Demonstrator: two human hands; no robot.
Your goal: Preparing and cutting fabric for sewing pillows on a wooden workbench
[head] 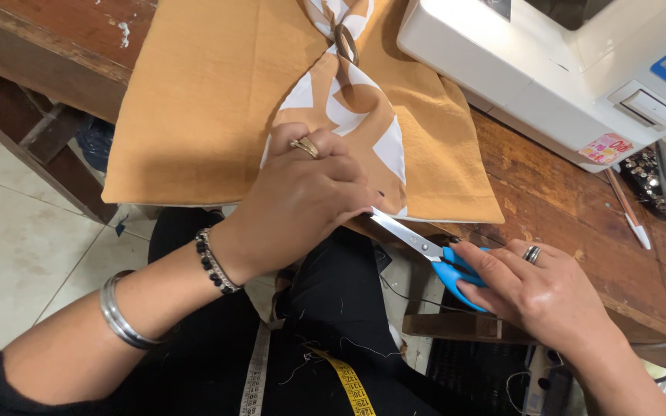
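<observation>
Scissors [433, 258]: blade tips gone under left hand [302, 204], so can't tell if blades open or closed, or what they bite. Blue handles mostly buried in right hand [537, 289]. Sewing machine [572, 69] cut off by top and right edges, only base corner in shot. Patterned strip [352, 115] runs off top edge, its near end hidden under left hand. Measuring tape [348, 381] chopped by bottom edge. Dark beaded thing [657, 173] at right too small to tell.

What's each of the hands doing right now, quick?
Left hand: closed, pinching the edge of the orange-and-white patterned fabric strip.
Right hand: closed on the blue-handled steel scissors, blades pointing at the left hand.
</observation>
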